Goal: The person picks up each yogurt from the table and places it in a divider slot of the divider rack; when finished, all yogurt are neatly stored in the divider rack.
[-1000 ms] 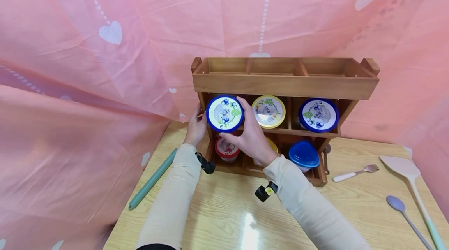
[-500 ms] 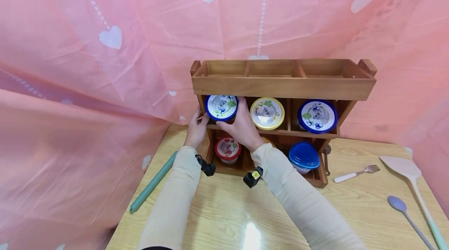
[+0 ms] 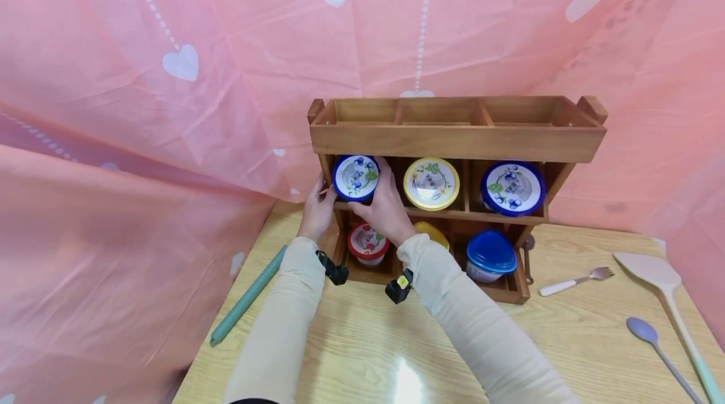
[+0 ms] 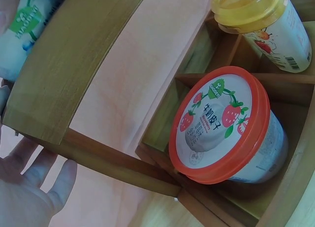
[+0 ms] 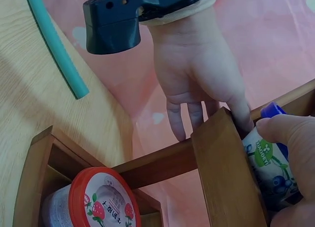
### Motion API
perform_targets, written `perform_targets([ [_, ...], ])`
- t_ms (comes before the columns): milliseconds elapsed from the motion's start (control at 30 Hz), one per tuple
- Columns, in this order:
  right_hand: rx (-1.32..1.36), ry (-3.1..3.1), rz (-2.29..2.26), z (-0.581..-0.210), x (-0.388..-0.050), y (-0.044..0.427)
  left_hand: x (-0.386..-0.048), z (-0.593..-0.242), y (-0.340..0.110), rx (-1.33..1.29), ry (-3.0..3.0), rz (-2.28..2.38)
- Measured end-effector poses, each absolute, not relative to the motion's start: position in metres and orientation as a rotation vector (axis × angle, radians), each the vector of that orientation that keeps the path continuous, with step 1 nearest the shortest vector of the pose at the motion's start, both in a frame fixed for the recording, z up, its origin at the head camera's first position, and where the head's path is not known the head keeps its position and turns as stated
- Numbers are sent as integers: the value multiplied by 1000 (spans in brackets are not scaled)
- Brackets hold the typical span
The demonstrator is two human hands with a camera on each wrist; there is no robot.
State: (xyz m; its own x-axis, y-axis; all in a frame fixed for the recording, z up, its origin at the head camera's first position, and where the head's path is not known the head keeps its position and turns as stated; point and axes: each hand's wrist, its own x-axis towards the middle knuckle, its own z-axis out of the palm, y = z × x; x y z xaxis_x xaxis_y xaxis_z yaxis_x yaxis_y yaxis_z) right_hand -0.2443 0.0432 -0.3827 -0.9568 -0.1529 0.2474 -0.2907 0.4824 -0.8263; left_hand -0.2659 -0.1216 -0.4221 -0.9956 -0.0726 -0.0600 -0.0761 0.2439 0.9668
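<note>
My right hand [image 3: 386, 207] holds a round blue-lidded tub [image 3: 355, 177] with a blueberry print, thumb and fingers around its side. This tub sits in the left compartment of the wooden rack's [image 3: 453, 141] middle shelf; the right wrist view shows its printed side [image 5: 269, 170]. My left hand [image 3: 316, 211] grips the rack's left side, its thumb in front and fingers along the outside. Directly below is a red-lidded strawberry tub [image 4: 221, 123]. Beside the held tub stands a yellow-lidded tub [image 3: 432, 184], and another blue-lidded tub [image 3: 513, 187] fills the right compartment.
On the lower shelf are a yellow-lidded cup [image 3: 433, 235] and a blue-lidded cup [image 3: 490, 253]. A green rod [image 3: 249, 296] lies left of the rack. To its right are a fork [image 3: 576, 281], a spatula [image 3: 651, 269] and a purple spoon [image 3: 642, 329]. Pink cloth hangs behind.
My right hand has moved the blueberry tub back and slightly left, from in front of the rack into the middle shelf's left compartment. The left hand has stayed on the rack's side.
</note>
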Motion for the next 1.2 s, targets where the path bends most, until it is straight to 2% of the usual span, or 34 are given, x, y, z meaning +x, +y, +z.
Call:
perform_targets([
  [600,359,-2609,1356,-381,-231,48,-267,-423,-123,-133,2489,1913],
  [933,545,-2550,1264,-379,-182,68,-266,-421,-122,-125,2499,1916],
  [1200,578,-2635,1241,-396,-148,91,-266,-421,-122,-121,2491,1927],
])
